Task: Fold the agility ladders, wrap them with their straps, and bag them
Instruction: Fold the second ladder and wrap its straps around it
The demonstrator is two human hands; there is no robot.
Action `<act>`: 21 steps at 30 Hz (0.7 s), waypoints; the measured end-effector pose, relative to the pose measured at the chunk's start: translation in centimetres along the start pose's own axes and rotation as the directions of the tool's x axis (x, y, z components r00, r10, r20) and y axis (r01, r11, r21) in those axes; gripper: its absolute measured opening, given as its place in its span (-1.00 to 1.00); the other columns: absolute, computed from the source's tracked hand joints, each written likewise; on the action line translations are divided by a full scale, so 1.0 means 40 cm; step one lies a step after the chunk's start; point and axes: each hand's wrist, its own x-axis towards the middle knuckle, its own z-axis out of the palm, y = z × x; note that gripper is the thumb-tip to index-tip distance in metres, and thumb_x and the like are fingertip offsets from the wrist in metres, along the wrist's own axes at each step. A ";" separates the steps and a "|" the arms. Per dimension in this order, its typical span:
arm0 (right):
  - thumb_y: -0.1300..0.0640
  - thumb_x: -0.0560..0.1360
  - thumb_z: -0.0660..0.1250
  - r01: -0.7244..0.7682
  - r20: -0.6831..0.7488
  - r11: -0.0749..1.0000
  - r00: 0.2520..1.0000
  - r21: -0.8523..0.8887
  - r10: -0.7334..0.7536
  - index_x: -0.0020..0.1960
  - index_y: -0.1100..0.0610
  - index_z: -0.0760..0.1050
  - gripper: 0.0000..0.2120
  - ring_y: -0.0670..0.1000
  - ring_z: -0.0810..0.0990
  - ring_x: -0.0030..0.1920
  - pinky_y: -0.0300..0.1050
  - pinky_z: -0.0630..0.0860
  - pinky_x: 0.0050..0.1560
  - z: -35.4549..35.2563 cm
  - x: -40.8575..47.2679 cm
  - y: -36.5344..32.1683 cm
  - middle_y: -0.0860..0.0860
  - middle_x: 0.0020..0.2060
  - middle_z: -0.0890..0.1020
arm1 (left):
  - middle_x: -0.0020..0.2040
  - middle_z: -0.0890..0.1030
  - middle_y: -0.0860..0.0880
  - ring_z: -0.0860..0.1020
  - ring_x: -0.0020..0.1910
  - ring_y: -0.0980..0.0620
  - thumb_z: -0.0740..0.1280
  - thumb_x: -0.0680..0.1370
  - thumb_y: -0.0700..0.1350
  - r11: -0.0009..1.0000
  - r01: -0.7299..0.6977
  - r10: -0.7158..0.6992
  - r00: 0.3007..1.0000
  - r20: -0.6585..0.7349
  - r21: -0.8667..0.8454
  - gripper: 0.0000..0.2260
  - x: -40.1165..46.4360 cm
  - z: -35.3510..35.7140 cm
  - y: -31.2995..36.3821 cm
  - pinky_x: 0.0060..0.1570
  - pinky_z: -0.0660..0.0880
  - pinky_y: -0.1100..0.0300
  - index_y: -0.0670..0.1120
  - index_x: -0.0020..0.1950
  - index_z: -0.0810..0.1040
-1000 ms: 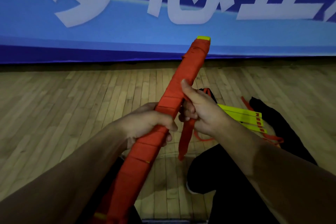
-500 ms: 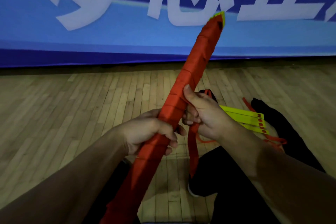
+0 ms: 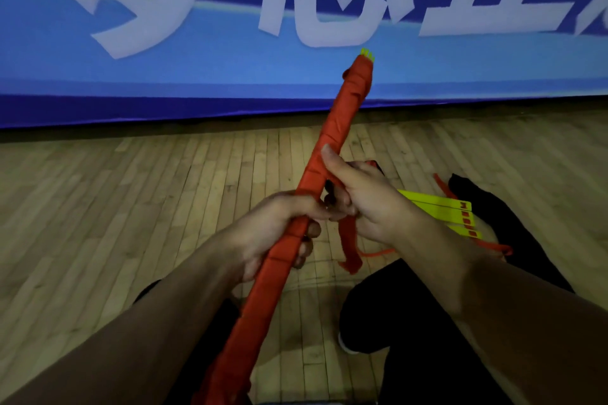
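A folded agility ladder bundle (image 3: 339, 128), wound tightly in red strap with yellow rung ends showing at its far tip, slants from my lap up toward the wall. My left hand (image 3: 273, 233) grips the bundle around its middle. Just above it, my right hand (image 3: 365, 197) lays its thumb along the bundle and pinches the loose red strap end (image 3: 350, 246), which hangs down below the fingers. A second ladder with flat yellow rungs (image 3: 441, 214) lies on the floor to the right, partly behind my right wrist.
A black bag (image 3: 487, 207) lies on the wooden floor (image 3: 131, 207) beside the yellow rungs, with loose red strap trailing over it. My dark-trousered legs fill the lower middle and right. A blue banner (image 3: 197, 76) with white characters closes off the far side.
The bundle's far tip rose, then dropped back and swung slightly right. My hands have closed up until they touch, and the hanging strap end is shorter.
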 end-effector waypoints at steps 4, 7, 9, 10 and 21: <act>-0.13 0.42 0.48 -0.003 -0.111 0.991 0.994 -0.132 -0.012 -0.43 0.09 0.45 -0.59 -0.08 0.21 -0.58 -0.25 0.16 -0.55 0.012 0.003 0.021 -0.01 -0.59 0.30 | 0.01 0.60 -0.07 0.66 -0.15 -0.02 0.57 0.37 -0.10 0.902 0.101 -0.007 0.975 -0.221 0.419 -0.39 0.015 0.002 -0.014 -0.15 0.63 0.06 0.05 0.27 0.29; -0.14 0.42 0.49 0.039 -0.122 0.963 0.990 -0.267 -0.074 -0.31 0.13 0.52 -0.63 -0.07 0.26 -0.57 -0.22 0.20 -0.55 0.021 0.011 0.017 -0.04 -0.60 0.36 | -0.03 0.58 -0.05 0.65 -0.13 -0.03 0.58 0.34 -0.09 0.801 0.079 0.203 0.897 -0.393 0.593 -0.39 0.035 0.012 -0.046 -0.09 0.65 -0.04 0.03 0.23 0.30; -0.14 0.44 0.47 0.076 -0.101 0.929 0.988 -0.362 -0.120 -0.26 0.13 0.53 -0.64 -0.07 0.31 -0.56 -0.22 0.23 -0.54 0.012 0.017 0.007 -0.07 -0.61 0.39 | -0.19 0.61 -0.06 0.62 -0.33 -0.03 0.57 0.35 -0.17 0.881 0.003 0.220 0.882 -0.416 0.473 -0.56 0.038 0.012 -0.038 -0.26 0.63 0.05 -0.05 0.10 0.43; -0.14 0.46 0.45 0.085 -0.066 0.924 0.991 -0.372 -0.117 -0.26 0.14 0.51 -0.64 -0.08 0.32 -0.56 -0.22 0.23 -0.53 0.009 0.017 0.000 -0.06 -0.61 0.38 | -0.29 0.59 -0.07 0.58 -0.41 -0.03 0.55 0.37 -0.24 0.936 -0.043 0.182 0.909 -0.375 0.350 -0.67 0.031 0.010 -0.028 -0.34 0.58 0.08 -0.10 0.03 0.48; 0.01 0.47 0.49 -0.090 -0.302 0.985 0.952 -0.145 0.042 -0.29 0.18 0.52 -0.70 -0.07 0.26 -0.59 -0.23 0.22 -0.53 0.014 0.019 0.013 -0.02 -0.59 0.38 | 0.04 0.52 0.05 0.58 -0.03 0.07 0.60 0.31 -0.02 0.553 0.118 0.210 0.938 -0.275 0.825 -0.12 0.050 0.028 -0.046 -0.09 0.58 0.16 0.14 0.42 0.08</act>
